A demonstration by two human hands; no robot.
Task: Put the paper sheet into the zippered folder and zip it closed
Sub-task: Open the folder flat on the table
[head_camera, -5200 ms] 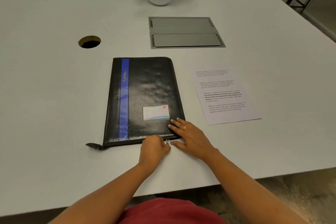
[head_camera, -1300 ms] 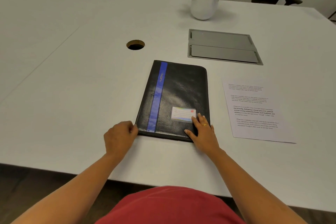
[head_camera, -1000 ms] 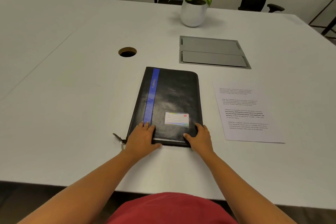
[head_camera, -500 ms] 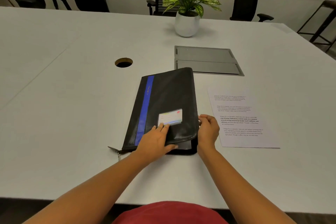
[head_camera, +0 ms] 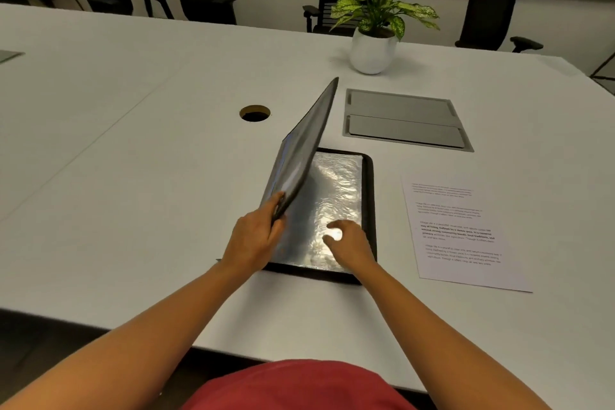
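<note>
Since half a second before, the cover (head_camera: 301, 156) of the folder (head_camera: 369, 210) had swung up steeply, its near edge gripped by the left hand (head_camera: 254, 240). The right hand (head_camera: 349, 243), fingers loosely bent, rested on the shiny sleeve (head_camera: 336, 183). The sheet (head_camera: 462, 233) lay at the folder's 3 o'clock, print unreadable.

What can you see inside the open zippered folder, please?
A shiny crinkled plastic sleeve, the right hand resting on it. The raised cover, gripped by the left hand, hides the left part.
</note>
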